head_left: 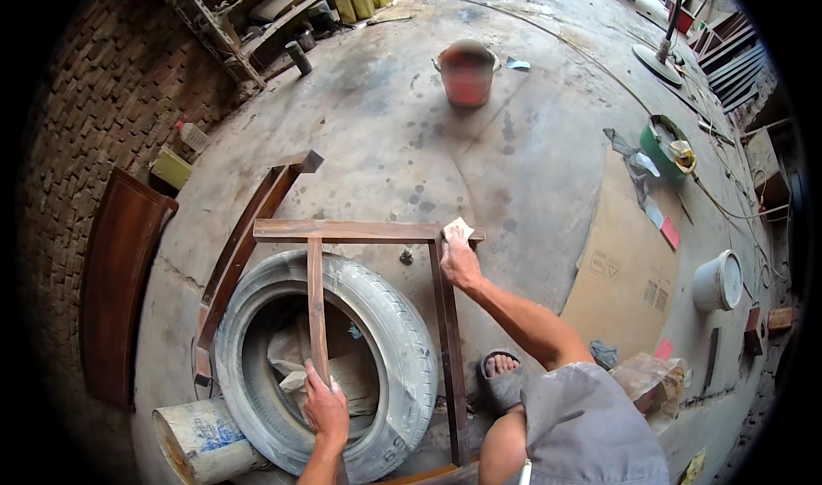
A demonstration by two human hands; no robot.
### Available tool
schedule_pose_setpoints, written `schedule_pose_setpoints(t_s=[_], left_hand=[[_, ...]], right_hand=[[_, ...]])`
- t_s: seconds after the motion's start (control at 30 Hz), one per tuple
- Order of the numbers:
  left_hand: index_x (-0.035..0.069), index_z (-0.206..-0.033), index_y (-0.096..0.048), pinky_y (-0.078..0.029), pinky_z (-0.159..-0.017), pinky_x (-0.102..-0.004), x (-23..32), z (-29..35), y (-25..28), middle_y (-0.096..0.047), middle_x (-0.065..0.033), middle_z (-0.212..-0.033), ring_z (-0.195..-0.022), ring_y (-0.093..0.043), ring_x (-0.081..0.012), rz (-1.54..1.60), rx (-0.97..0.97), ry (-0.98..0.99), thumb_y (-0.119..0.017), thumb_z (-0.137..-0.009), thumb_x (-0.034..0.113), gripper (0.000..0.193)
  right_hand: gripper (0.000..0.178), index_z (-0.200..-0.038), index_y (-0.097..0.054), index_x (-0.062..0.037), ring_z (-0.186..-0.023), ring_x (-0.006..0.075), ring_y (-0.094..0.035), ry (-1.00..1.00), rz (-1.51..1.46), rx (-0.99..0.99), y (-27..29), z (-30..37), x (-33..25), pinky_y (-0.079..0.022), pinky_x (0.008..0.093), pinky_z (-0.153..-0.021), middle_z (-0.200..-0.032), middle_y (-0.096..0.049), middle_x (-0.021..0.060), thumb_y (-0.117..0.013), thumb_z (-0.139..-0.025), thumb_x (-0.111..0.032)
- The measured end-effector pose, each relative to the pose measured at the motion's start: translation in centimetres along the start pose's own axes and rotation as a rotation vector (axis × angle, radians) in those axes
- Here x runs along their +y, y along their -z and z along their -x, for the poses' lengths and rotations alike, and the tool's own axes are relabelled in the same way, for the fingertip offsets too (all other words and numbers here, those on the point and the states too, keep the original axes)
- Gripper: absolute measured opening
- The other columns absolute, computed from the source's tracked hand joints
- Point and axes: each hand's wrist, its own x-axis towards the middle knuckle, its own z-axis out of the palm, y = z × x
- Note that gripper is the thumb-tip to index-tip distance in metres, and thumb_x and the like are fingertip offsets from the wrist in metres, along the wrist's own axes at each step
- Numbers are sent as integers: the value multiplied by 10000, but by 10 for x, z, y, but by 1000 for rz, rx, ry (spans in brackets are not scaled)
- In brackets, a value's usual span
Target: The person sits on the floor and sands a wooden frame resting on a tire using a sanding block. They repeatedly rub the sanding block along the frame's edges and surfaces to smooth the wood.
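A brown wooden frame (368,231) lies across a grey, dusty tyre (407,348). My left hand (327,406) is closed around the frame's inner bar, above the tyre's opening. At the far right corner, my right hand (461,264) presses a small pale folded sheet (460,228) onto the wood. Whether the sheet is sandpaper or cloth, I cannot tell. Inside the tyre sits a crumpled light-coloured sack (347,378), partly covered by the bar and my left hand. Against the tyre's left side leans another dark wooden piece (248,228).
A whitish cylinder (205,442) lies beside the tyre at lower left. A curved brown panel (120,288) stands near the brick wall. Farther off is a red bucket (467,78). Cardboard (621,271), a green tub (664,147) and a white bucket (715,281) are on the right.
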Motion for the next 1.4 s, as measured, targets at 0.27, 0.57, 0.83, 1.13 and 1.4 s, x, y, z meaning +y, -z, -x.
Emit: schedule_pose_setpoints(t_s=[0.27,0.57,0.83,1.13,1.4], left_hand=[[32,-1543,-304,-517,-888,-536,-2,1,0,-585,-279,-1313,-1077,-631,-484,7,12,-8,-691,-891,66,759],[31,-1533,-320,-508,-900,-544,-1,5,4,-588,-283,-1309,-1095,-619,-493,27,13,10,-675,-915,73,714],[39,-1545,-304,-510,-882,-549,-7,-6,-13,-586,-285,-1314,-1062,-632,-495,15,68,-75,-689,-900,77,752],[42,-1550,-300,-516,-872,-542,0,-1,0,-588,-280,-1311,-1046,-637,-491,13,23,-55,-685,-908,102,751],[24,-1531,-322,-504,-915,-544,9,-3,5,-586,-299,-1331,-1102,-620,-497,38,-21,17,-660,-925,94,697]], right_hand=[[352,-1132,-602,91,-1120,427,-624,84,-19,-154,-16,-10,-68,-499,495,-969,-1164,-633,299,-559,-858,-127],[246,-1049,-628,41,-948,443,-687,-328,29,-219,22,-5,11,-555,516,-822,-1049,-680,306,-521,-883,-106],[426,-1258,-570,57,-1111,469,-599,189,-98,88,-5,-2,17,-472,526,-994,-1189,-614,323,-539,-873,-121],[572,-1405,-508,76,-1366,444,-481,412,-44,-45,-25,-6,-74,-377,494,-1168,-1450,-498,329,-512,-846,-47],[471,-1293,-551,95,-1268,430,-555,147,25,-143,-14,-12,-64,-441,474,-1099,-1282,-602,330,-545,-874,-120]])
